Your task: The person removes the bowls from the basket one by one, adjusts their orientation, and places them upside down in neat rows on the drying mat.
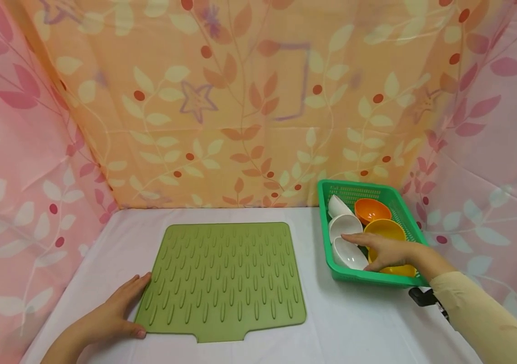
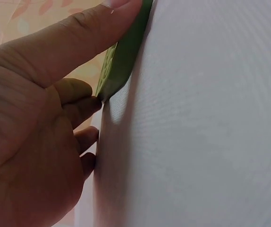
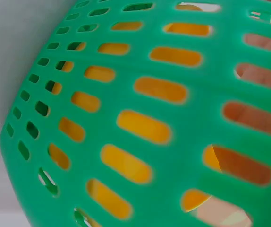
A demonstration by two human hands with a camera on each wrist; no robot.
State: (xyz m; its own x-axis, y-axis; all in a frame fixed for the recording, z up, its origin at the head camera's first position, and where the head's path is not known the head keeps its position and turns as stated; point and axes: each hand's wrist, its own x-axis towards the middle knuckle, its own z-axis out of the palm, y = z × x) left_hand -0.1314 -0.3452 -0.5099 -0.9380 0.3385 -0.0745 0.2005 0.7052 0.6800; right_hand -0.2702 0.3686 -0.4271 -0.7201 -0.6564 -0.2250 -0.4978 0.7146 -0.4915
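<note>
A green ribbed silicone mat lies on the white-covered table. My left hand rests at its near left corner, fingers along the left side and thumb at the front edge; the left wrist view shows the thumb over the mat's edge. My right hand reaches into a green plastic basket, fingers extended over the nearest white bowl and thumb by its front side. In the right wrist view the basket wall covers most of the hand.
Two more white bowls, the middle one and a tilted one, stand behind in the basket. Beside them are an orange bowl and yellow bowls. Patterned cloth walls enclose the table.
</note>
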